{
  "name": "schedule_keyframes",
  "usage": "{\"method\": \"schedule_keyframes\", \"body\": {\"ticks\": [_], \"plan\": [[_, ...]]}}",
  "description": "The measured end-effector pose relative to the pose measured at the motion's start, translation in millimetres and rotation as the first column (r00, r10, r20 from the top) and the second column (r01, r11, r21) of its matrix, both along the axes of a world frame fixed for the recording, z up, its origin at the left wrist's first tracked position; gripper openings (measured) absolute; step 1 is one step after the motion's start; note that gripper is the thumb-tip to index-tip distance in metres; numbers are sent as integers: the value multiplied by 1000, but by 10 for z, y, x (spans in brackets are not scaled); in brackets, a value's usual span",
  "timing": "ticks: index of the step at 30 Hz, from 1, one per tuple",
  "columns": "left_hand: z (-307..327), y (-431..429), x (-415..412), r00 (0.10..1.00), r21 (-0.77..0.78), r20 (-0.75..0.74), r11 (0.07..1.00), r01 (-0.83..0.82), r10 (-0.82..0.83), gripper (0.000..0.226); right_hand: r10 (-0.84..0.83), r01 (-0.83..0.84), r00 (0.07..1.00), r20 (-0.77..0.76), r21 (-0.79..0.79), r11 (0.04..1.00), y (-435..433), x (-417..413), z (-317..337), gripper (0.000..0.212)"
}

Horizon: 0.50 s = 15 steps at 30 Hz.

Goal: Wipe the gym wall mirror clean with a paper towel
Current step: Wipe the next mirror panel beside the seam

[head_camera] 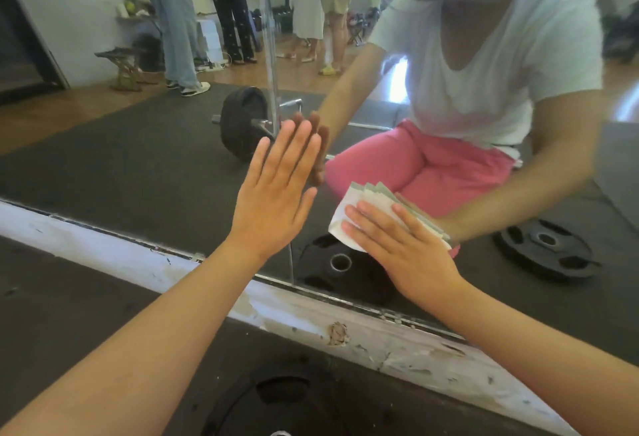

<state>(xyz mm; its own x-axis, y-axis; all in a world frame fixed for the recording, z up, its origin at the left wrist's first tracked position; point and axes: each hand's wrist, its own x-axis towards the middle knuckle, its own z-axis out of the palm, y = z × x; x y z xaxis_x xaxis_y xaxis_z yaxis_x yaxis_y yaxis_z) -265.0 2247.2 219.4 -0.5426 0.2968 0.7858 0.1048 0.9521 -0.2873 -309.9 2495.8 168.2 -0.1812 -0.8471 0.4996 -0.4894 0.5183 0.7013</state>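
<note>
Closest to the person, a black weight plate (pixel 276 408) lies flat on the dark rubber floor (pixel 69 297), partly cut off by the bottom of the view. Just past it a chipped, scuffed white skirting (pixel 103 245) runs along the foot of the wall, with the mirror (pixel 138 159) starting right above it. Both bare forearms reach out to the glass. The left hand (pixel 276 190) is laid flat against the mirror, fingers straight and close together, holding nothing, and it meets its own reflection fingertip to fingertip. The right hand (pixel 397 245) sits lower and to the right, near the mirror's bottom edge, its fingers straight and slightly spread, pressing a folded white paper towel (pixel 349 214) flat against the glass. The towel sticks out beyond the fingertips toward the upper left. A vertical seam (pixel 273 55) in the mirror runs just behind the left hand. In the glass the person shows kneeling in a white T-shirt and pink shorts, wearing a headset. Deeper in the reflection a loaded barbell (pixel 242 124) lies on the mat, another plate (pixel 546 249) lies off to the right, and beyond those a folding stool (pixel 124 66) and several standing people are on the wooden floor.
</note>
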Motion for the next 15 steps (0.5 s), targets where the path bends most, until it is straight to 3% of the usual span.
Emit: {"method": "schedule_keyframes", "body": {"ticks": [3,7,10,15], "plan": [[98,246,-103,997,-97,-38,993,64,-68,70,-7,15,999,-50,166,986,168,-9,-415,76],[87,374,-277,990,-134,-13,981,138,-141,74,-45,41,999,-1,419,907,469,46,-941,76],[76,329,-356,987,-129,-40,981,147,-153,77,-141,113,990,22,484,867,553,89,-1070,76],[47,322,-382,984,-141,-65,978,154,-164,78,-166,137,986,0,562,816,639,111,-1204,86]]}}
